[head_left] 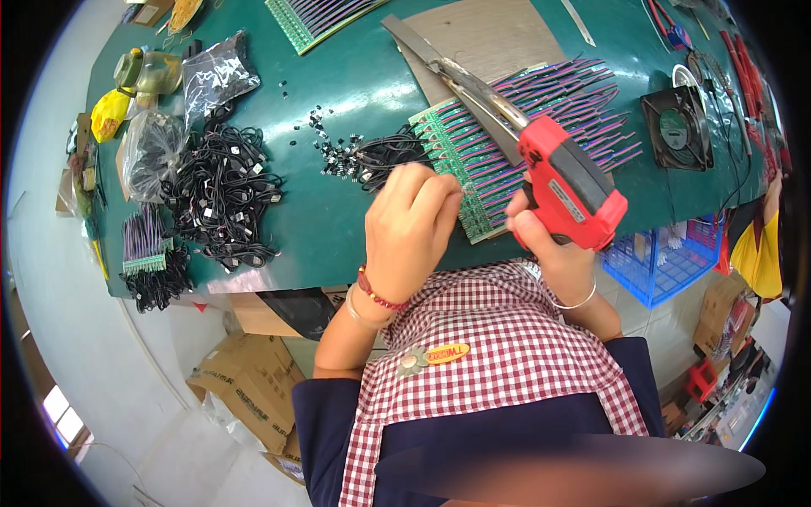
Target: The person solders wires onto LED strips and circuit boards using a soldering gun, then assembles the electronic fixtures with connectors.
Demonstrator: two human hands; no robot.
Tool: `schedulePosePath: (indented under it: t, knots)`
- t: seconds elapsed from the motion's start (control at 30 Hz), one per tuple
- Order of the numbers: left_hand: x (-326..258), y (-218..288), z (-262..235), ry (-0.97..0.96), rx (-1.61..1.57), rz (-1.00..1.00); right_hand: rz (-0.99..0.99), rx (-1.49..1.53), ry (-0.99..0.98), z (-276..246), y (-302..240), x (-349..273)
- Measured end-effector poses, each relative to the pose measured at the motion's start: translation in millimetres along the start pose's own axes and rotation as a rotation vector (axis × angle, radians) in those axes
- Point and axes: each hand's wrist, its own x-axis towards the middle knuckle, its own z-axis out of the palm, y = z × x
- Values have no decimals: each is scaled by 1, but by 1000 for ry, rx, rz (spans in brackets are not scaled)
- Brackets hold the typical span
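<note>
Centrally: right hand (553,245), fingers clamped on grip of red soldering gun (570,188), metal barrel slanting across green circuit-board strip (456,160) with purple wires, on green counter (338,76). Left hand (410,224), fingers pinched together at strip's near edge. Leftward: heap of black cables (221,190); loose small black parts (325,144).

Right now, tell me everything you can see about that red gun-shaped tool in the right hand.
The red soldering gun has a chunky red plastic body with a dark grey side panel and a long, shiny metal barrel that runs up and to the left, ending in a flat grey tip. The right hand grips its handle from below, fingers wrapped round it. It is held tilted above the green circuit board strip, and its barrel crosses over the rows of purple wires. Whether the barrel touches them cannot be told.
</note>
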Motion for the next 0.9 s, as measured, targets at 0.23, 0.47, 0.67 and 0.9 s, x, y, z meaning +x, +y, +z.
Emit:
schedulePosePath:
  t: [0.23,0.47,0.67,0.9]
  knots:
    - [8,-21,9,-56,341,45,139,10,74,-37,33,-25]
    - [15,-25,6,-144,357,14,174,46,48,-65,59,-49]
    - [15,-26,6,-134,300,-25,151,-57,-50,-71,67,-58]
    - [14,-27,8,-112,305,-7,167,-57,-26,-73,72,-62]
